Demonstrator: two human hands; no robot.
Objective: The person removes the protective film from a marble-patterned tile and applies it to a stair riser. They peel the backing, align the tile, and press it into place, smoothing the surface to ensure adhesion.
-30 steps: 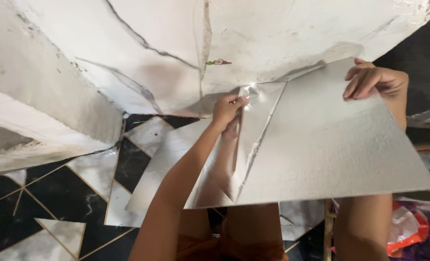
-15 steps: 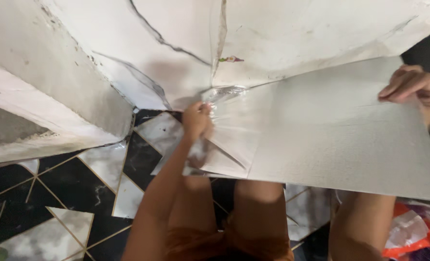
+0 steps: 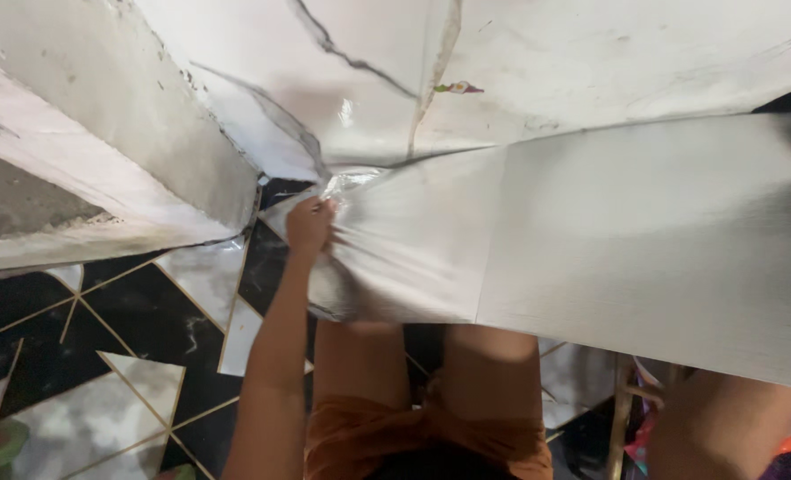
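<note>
The left hand (image 3: 311, 224) is clenched on the clear film (image 3: 395, 258) at the left edge of the grey sheet (image 3: 644, 249), and it has moved left and nearer since a second ago, so the film now lies peeled in a wider strip. The right hand, earlier on the sheet's far right corner, is out of view; its state cannot be told. The sheet lies across the knees, above the patterned floor (image 3: 102, 311), beside the white slabs (image 3: 262, 80).

Left hand (image 3: 310, 224): bare, no glove, ring or watch. Left forearm (image 3: 271, 356) bare, no sleeve in view. Rust-orange shorts (image 3: 386, 436), soft fabric, bunched and creased at middle. Thighs (image 3: 493, 369) bare below shorts.
</note>
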